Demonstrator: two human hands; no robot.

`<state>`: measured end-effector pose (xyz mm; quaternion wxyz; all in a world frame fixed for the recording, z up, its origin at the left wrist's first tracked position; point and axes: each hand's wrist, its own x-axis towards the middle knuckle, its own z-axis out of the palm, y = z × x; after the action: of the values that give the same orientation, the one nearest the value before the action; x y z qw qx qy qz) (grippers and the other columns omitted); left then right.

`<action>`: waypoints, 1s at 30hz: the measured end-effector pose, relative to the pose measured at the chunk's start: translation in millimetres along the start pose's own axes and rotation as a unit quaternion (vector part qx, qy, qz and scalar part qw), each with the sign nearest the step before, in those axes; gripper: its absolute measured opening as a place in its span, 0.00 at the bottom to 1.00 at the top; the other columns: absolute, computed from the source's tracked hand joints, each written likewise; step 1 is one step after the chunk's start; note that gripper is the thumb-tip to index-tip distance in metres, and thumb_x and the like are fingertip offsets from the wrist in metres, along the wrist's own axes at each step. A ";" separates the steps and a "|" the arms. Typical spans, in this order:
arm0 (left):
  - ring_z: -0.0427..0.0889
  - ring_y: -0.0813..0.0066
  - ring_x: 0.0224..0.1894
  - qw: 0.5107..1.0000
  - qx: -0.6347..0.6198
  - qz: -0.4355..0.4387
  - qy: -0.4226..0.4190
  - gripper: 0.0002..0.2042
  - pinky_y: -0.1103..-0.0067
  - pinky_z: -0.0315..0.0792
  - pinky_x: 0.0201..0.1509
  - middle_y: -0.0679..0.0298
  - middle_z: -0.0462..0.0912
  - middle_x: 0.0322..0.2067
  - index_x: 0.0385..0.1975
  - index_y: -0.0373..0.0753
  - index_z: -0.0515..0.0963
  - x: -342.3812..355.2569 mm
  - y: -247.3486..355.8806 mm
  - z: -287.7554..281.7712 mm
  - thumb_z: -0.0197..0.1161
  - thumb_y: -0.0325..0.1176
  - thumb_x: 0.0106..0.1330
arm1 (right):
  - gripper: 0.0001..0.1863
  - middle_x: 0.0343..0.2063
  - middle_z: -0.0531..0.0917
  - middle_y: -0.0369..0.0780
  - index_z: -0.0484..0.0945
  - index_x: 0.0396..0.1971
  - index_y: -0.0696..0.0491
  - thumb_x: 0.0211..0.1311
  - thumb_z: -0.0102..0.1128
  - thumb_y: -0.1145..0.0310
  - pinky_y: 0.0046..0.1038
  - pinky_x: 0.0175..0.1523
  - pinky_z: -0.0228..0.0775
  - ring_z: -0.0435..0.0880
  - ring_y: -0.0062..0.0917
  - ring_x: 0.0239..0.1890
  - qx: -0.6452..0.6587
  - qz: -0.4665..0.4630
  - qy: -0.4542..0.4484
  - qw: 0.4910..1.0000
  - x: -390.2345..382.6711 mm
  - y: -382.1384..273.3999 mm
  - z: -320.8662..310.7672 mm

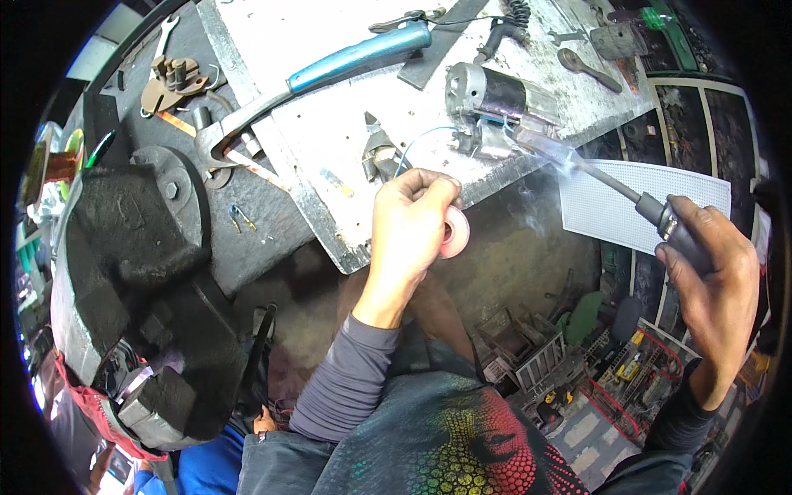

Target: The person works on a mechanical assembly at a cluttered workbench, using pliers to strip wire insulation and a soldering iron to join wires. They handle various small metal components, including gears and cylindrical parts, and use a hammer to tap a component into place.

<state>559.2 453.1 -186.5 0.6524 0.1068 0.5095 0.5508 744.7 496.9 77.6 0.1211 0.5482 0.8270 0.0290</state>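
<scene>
My right hand [714, 264] grips the dark handle of a soldering iron [615, 183]. Its tip reaches the near side of a cylindrical starter motor [499, 95], and smoke [532, 210] curls around it. My left hand [417, 214] is closed around a small pinkish spool [455, 233], mostly covered by the palm. Its thumb and fingertips are pinched together near a thin blue wire [417, 142] that arcs to the motor's smaller cylinder [492, 140]. Whether the fingers hold the wire or a strand from the spool cannot be made out. Pliers [379, 148] lie just beyond my left hand.
A blue-handled hammer [355, 62] crosses the white board [305, 153]. A ratchet [587, 70] lies at the far right. A black bench vise [132, 247] fills the left, near an open-end wrench [167, 35]. Another person's hand [266, 419] shows at lower left. Tools lie below right.
</scene>
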 end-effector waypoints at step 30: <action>0.80 0.79 0.20 0.998 0.036 -0.018 0.050 0.13 0.78 0.72 0.24 0.60 0.84 0.21 0.33 0.26 0.83 18.4 -20.3 3.7 0.65 0.34 0.63 | 0.29 0.46 0.84 0.47 0.83 0.52 0.55 0.44 0.78 0.80 0.39 0.56 0.75 0.83 0.44 0.49 -0.080 -0.208 0.033 0.974 46.6 -2.9 9.5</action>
<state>572.1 462.4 -209.0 0.6317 0.0930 0.5627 0.5250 727.0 537.5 60.1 0.1402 0.3518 0.9214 0.0871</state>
